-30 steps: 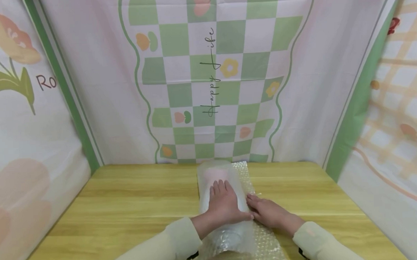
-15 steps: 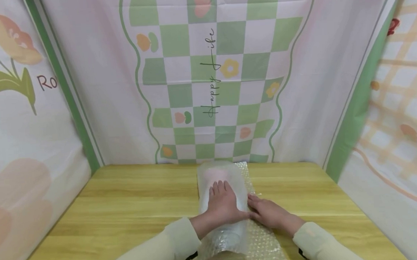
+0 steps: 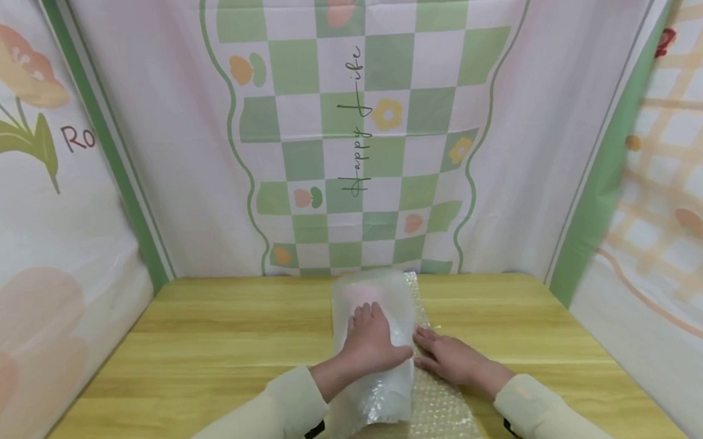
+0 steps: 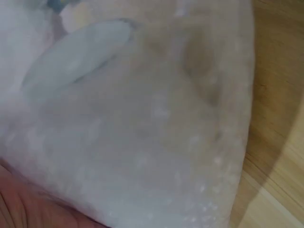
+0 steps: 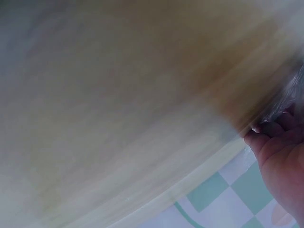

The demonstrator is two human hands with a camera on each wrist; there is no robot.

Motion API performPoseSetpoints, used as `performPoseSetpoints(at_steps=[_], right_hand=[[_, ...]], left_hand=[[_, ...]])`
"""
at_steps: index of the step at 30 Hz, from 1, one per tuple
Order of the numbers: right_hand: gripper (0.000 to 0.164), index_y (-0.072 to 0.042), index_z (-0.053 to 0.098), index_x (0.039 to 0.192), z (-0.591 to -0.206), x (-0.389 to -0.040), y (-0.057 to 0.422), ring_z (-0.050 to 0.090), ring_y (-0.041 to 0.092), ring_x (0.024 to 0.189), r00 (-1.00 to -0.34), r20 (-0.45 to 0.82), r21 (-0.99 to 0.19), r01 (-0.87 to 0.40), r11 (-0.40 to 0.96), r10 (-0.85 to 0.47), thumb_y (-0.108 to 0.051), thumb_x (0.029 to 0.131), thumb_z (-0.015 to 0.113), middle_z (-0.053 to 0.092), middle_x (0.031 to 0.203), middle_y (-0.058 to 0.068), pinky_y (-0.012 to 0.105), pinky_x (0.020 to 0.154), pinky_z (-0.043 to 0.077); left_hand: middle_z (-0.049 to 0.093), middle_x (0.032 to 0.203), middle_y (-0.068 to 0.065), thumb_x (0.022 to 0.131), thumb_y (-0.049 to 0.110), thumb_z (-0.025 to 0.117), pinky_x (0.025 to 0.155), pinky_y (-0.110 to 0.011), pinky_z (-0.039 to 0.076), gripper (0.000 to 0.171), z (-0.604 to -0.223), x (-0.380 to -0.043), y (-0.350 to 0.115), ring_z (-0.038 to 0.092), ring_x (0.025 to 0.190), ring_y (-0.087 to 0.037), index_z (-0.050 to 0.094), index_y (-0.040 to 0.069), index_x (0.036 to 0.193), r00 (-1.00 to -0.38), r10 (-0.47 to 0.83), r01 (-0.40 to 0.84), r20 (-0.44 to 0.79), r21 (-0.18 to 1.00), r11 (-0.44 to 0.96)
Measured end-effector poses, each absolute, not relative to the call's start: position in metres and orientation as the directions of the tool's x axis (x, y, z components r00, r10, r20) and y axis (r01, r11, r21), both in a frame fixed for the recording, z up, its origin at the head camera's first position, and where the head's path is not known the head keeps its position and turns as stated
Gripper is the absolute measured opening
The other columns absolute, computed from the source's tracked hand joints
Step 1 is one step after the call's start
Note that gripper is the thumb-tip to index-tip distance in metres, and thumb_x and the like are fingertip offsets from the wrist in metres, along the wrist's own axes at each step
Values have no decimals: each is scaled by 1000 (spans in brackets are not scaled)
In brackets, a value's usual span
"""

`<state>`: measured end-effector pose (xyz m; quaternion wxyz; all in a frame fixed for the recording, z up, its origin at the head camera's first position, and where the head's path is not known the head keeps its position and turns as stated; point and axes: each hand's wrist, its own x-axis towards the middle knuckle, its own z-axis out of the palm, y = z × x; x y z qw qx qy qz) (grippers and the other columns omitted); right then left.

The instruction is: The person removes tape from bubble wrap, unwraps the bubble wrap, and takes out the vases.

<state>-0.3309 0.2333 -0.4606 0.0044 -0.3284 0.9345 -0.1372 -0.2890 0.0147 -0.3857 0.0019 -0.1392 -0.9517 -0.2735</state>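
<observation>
A long bundle wrapped in bubble wrap (image 3: 382, 391) lies on the table, its far end showing pale pink through the plastic. My left hand (image 3: 369, 343) rests on top of it, fingers stretched toward the far end and thumb out to the right. Under the bundle, a loose sheet of bubble wrap (image 3: 439, 412) spreads to the right and toward me. My right hand (image 3: 454, 359) presses on this sheet beside the bundle's right edge, fingers extended and thumb apart. Through the plastic in the left wrist view, a whitish oval end (image 4: 78, 57) of the wrapped thing shows. Its kind is hidden.
The wooden table (image 3: 227, 343) runs back to a hanging cloth (image 3: 300, 117) printed with green and white checks. Printed curtains (image 3: 27, 214) close off the left side and more (image 3: 667, 166) the right.
My left hand has shifted slightly left along with the bundle's top layer, whose right edge now sits farther left. My right hand has stayed almost in place.
</observation>
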Motion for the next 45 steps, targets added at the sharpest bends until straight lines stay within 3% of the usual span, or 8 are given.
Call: performPoseSetpoints(at_steps=[13,32,45], right_hand=[[62,9,45,139,-462,-333,234,37,43,133,-804,58,-279,-583,763,-592,-37,99,54,37,146,29,55,106,33],[61,10,44,139,-460,-332,233,36,44,134,-799,53,-287,-586,758,-598,-36,100,53,37,146,30,55,106,32],[61,10,45,138,-461,-331,233,35,44,134,-796,72,-275,-595,755,-601,-36,100,53,37,145,30,55,107,31]], left_hand=[[21,152,-33,82,38,68,115,-48,16,95,-386,-291,-5,17,142,-41,22,-14,147,-967,239,236,85,648,724],[19,152,-33,79,33,68,113,-52,21,94,-386,-286,-20,19,141,-43,22,-14,147,-969,231,221,83,703,676],[15,156,-26,79,39,67,114,-54,11,91,-393,-286,-27,9,143,-44,28,1,152,-952,293,276,92,673,686]])
